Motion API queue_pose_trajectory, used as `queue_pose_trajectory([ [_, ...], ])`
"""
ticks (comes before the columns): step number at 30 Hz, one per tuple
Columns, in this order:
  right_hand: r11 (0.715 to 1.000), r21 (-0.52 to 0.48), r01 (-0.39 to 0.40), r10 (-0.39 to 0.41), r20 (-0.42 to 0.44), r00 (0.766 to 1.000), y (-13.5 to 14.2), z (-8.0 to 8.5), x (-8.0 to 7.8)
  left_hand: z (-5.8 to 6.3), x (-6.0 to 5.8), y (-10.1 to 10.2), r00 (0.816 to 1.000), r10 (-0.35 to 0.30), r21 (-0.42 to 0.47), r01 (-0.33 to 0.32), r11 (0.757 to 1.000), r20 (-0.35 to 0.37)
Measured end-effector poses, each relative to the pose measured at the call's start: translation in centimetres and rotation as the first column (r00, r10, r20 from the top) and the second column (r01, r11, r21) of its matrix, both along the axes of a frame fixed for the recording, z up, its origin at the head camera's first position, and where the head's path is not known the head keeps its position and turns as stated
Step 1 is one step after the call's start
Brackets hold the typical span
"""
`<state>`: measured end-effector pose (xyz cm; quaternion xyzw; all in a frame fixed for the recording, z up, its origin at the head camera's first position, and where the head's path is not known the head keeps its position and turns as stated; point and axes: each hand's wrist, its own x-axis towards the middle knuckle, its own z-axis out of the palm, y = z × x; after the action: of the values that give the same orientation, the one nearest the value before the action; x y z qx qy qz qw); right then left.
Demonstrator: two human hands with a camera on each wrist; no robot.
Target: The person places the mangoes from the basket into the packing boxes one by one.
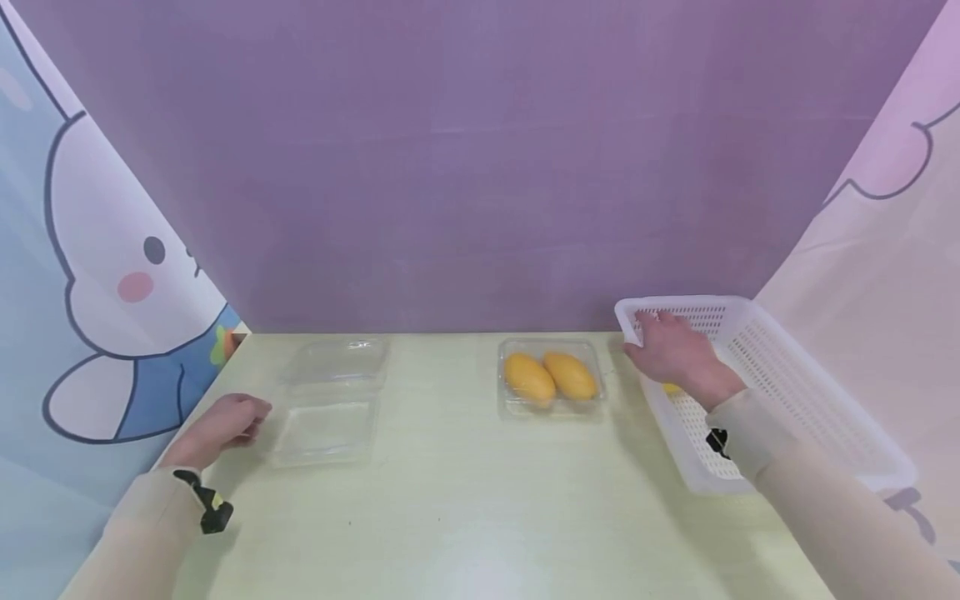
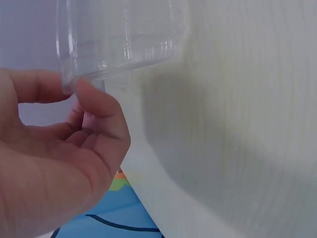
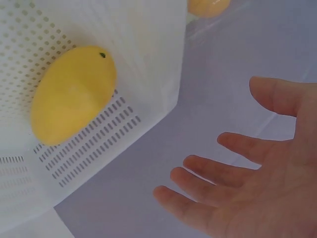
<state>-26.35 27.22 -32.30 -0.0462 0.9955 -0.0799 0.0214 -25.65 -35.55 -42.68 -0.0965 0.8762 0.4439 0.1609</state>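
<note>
An unfolded clear plastic clamshell box (image 1: 326, 429) lies on the left of the table, its two halves spread front and back. My left hand (image 1: 228, 421) is at its left side; in the left wrist view the thumb and index finger pinch a corner of the clear plastic (image 2: 116, 44). My right hand (image 1: 671, 354) is over the far left part of a white basket (image 1: 817, 375), fingers spread and holding nothing. Below it a yellow mango (image 3: 74, 94) rests inside the basket, mostly hidden by the hand in the head view.
A second clear box (image 1: 510, 408) holding two mangoes (image 1: 551, 379) stands near the table's back edge, left of the basket. A purple wall (image 1: 480, 167) rises behind the table. Printed curtains (image 1: 135, 333) hang at both sides.
</note>
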Motion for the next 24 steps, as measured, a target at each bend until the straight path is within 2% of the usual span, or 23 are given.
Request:
queue_pose_trajectory([
  [6, 1.000, -0.022, 0.010, -0.010, 0.013, 1.000, 0.5, 0.0, -0.3, 0.2, -0.1, 0.8, 1.000, -0.013, 0.036, 0.013, 0.999, 0.009],
  [12, 0.999, -0.031, 0.021, -0.021, 0.023, 1.000, 1.6, -0.3, -0.8, -0.5, -0.2, 1.8, 0.999, -0.036, 0.073, 0.037, 0.997, -0.015],
  [18, 0.998, -0.052, 0.035, -0.033, 0.041, 0.999, 2.8, -0.8, -1.5, -0.7, -0.4, 3.1, 0.999, -0.022, 0.113, 0.024, 0.993, -0.024],
  [24, 0.996, -0.070, 0.049, -0.043, 0.084, 0.996, 3.7, -1.3, -1.9, -0.8, 0.0, 4.4, 0.999, -0.015, 0.117, 0.020, 0.993, -0.047],
])
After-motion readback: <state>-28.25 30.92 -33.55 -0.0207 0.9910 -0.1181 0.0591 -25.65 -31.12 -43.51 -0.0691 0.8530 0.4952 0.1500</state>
